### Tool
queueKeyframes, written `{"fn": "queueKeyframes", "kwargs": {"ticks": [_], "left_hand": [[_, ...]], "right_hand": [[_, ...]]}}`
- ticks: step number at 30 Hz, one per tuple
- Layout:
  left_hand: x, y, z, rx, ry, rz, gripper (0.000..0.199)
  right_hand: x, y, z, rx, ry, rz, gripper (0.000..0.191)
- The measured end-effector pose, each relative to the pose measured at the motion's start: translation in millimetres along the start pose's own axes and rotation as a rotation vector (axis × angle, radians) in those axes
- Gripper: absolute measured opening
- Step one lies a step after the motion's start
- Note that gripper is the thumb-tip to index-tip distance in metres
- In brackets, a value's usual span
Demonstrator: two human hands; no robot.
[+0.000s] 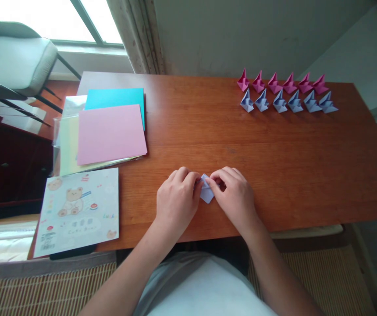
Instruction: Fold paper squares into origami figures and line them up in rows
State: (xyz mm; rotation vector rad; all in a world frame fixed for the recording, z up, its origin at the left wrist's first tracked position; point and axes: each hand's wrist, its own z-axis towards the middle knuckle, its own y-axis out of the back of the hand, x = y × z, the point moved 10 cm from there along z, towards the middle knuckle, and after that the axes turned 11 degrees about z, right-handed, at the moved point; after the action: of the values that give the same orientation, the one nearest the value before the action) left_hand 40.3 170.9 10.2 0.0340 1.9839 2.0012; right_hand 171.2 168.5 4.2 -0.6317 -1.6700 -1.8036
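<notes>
A small piece of folded pale lavender paper (207,193) is held between my two hands, close to the front of the wooden table. My left hand (178,195) pinches its left upper edge with thumb and fingers. On the opposite side, my right hand (233,193) grips the right upper edge, thumb toward the middle. The fingertips hide part of the paper's upper folds. The lower part tapers to a blunt point facing me.
At the back right stand a row of pink origami figures (275,83) and a row of pale blue ones (279,102). Pink paper (111,134), teal paper (116,97) and a bear-printed pad (80,210) lie left on the table (188,127). A chair (14,61) stands beyond.
</notes>
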Motion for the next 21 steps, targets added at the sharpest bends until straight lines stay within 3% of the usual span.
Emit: {"fn": "queueKeyframes", "kwargs": {"ticks": [13, 18, 21], "left_hand": [[-4.7, 4.0, -2.2, -0.09, -0.044, 0.035, 0.015], [-24.2, 14.3, -15.1, -0.199, -0.25, 0.018, 0.021], [-35.9, 14.0, -27.2, -0.19, -0.358, 0.048, 0.029]], "right_hand": [[-1.8, -1.8, -0.1, -0.007, -0.023, -0.012, 0.018], [-2.1, -4.0, 0.9, 0.022, -0.032, -0.03, 0.016], [-1.9, -3.9, 1.4, 0.022, -0.032, -0.035, 0.015]]}}
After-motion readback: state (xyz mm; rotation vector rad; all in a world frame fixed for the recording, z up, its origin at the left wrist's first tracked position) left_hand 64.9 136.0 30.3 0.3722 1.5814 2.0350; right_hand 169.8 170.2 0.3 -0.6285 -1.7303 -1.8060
